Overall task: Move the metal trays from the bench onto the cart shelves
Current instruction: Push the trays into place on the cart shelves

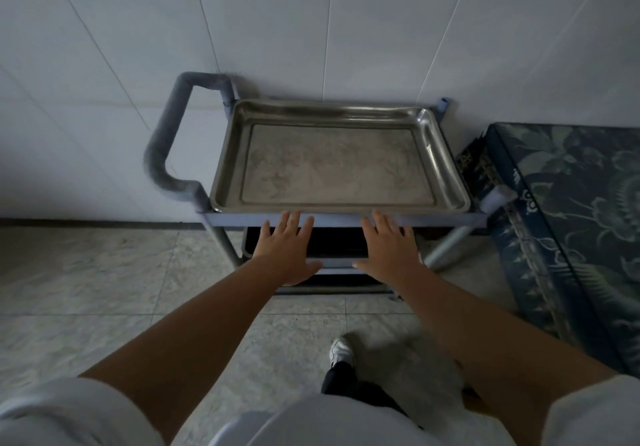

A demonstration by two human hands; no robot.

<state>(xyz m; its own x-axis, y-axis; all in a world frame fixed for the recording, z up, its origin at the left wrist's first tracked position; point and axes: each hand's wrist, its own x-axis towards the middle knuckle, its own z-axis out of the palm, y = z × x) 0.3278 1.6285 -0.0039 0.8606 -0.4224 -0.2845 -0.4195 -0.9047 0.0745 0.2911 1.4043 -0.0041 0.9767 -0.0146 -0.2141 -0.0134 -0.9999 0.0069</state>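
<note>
- One blue-framed metal cart stands against the white tiled wall, its grey padded handle at the left.
- One rectangular stainless-steel tray lies on the cart's top shelf, just beyond both grips.
- Left hand and right hand hover flat, fingers spread, holding nothing, near the tray's front rim.
</note>
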